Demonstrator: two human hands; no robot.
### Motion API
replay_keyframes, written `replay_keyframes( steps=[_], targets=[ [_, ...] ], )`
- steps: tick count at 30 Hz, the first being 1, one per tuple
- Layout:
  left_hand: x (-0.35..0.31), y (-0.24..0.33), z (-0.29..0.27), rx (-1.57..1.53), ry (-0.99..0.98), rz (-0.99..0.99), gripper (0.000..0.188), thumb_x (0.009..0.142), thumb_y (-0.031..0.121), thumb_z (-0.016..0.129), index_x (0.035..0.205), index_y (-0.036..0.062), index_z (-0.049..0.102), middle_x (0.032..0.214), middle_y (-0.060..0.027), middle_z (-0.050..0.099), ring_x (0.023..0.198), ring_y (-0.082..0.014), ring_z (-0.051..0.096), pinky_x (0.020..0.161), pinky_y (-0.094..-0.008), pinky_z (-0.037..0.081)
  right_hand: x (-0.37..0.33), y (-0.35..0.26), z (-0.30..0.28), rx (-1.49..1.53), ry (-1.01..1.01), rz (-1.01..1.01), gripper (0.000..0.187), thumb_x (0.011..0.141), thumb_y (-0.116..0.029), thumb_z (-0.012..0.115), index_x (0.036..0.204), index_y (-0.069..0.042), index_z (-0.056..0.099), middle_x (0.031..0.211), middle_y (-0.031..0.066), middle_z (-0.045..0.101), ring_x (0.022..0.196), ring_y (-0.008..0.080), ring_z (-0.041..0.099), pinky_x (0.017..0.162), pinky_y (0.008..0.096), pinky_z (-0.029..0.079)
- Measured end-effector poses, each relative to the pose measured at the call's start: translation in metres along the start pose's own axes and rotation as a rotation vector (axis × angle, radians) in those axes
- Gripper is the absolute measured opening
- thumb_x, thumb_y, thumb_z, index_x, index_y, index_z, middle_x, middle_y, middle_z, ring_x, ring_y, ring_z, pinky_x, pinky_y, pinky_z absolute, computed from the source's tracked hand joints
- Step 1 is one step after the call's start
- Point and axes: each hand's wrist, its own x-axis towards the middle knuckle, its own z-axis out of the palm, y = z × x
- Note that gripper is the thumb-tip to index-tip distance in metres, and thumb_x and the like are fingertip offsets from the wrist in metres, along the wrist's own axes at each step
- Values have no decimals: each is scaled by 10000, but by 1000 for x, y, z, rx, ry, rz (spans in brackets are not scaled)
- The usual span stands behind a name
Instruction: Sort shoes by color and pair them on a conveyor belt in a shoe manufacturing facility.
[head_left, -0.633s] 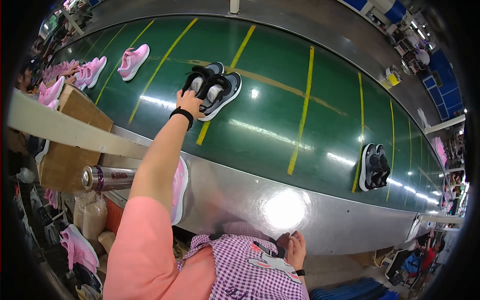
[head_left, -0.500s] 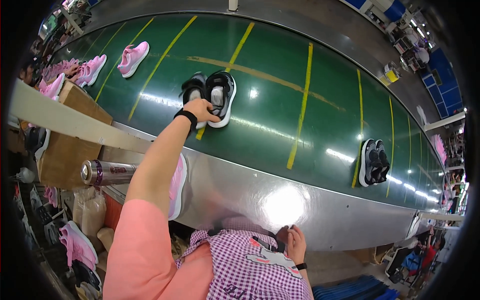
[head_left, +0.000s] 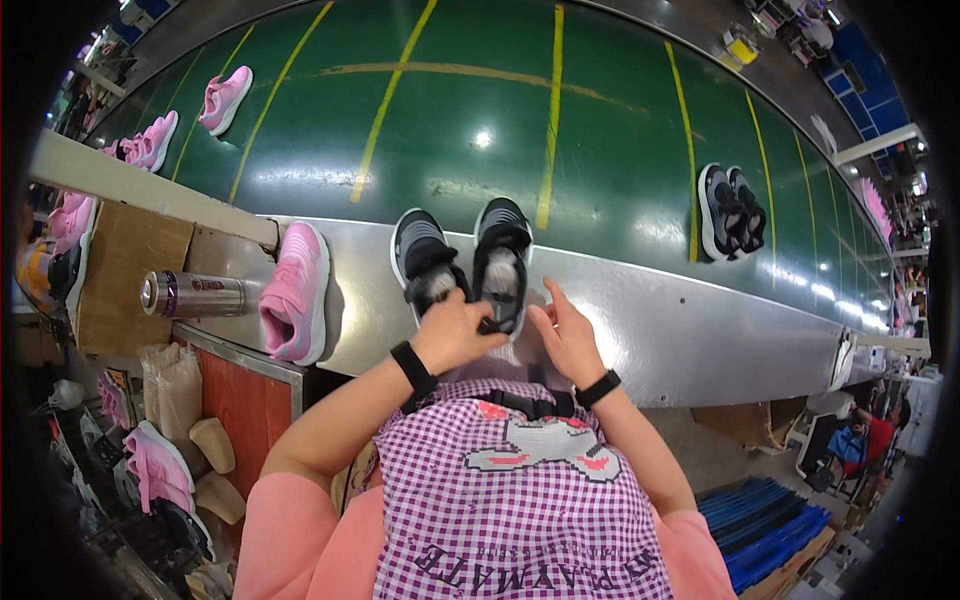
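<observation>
Two black sneakers with white soles lie side by side in front of me, toes pointing away, on the metal ledge and over the belt's near edge. My left hand (head_left: 455, 332) is closed at their heels, gripping the pair and covering part of the left shoe (head_left: 420, 245). Its fingertips reach the heel opening of the right shoe (head_left: 503, 235). Pale stuffing shows inside both. Just right of that heel is my right hand (head_left: 568, 335), fingers apart and holding nothing visible. A pink sneaker (head_left: 297, 285) rests on the ledge to the left.
Beyond the metal ledge (head_left: 680, 320) runs a green belt (head_left: 620, 170) with yellow cross lines. It carries another black pair (head_left: 730, 212) at right and a pink sneaker (head_left: 226, 100) at far left. A steel flask (head_left: 195, 295) and a cardboard box (head_left: 130, 270) stand left.
My left hand has drawn the black pair off the belt toward me, onto the ledge. My right hand has risen from my waist to beside the shoes; the dark piece at its fingers no longer shows.
</observation>
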Motion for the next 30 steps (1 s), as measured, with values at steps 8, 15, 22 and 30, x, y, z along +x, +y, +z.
replay_keyframes(
  steps=[8, 15, 22, 30],
  targets=[
    [-15, 59, 34, -100, 148, 517, 196, 802, 72, 558, 992, 45, 597, 995, -133, 600, 903, -283, 599, 743, -389, 493, -5, 29, 7, -263, 3, -191, 486, 862, -229, 508, 1242, 70, 456, 740, 221, 629, 694, 390, 618, 636, 472, 489],
    [6, 52, 42, 165, 365, 75, 427, 713, 25, 618, 1132, 33, 537, 952, -103, 609, 921, -282, 556, 793, -394, 405, -22, 42, -5, -331, -22, -187, 452, 816, -158, 521, 1208, 61, 481, 623, 233, 591, 584, 383, 603, 586, 469, 487],
    [2, 46, 44, 154, 401, 273, 250, 671, 4, 632, 919, 32, 624, 830, -98, 618, 848, -265, 554, 769, -362, 389, -22, 48, -1, -300, -19, -170, 481, 820, -193, 499, 1229, 60, 485, 667, 221, 617, 613, 369, 620, 596, 451, 502],
    [4, 71, 39, 296, 396, 264, 307, 686, 66, 634, 986, 22, 588, 874, -110, 588, 777, -278, 567, 749, -369, 442, -22, 40, 3, -305, -44, -214, 478, 823, -184, 507, 1202, 106, 485, 688, 199, 627, 640, 352, 629, 598, 432, 506]
  ],
)
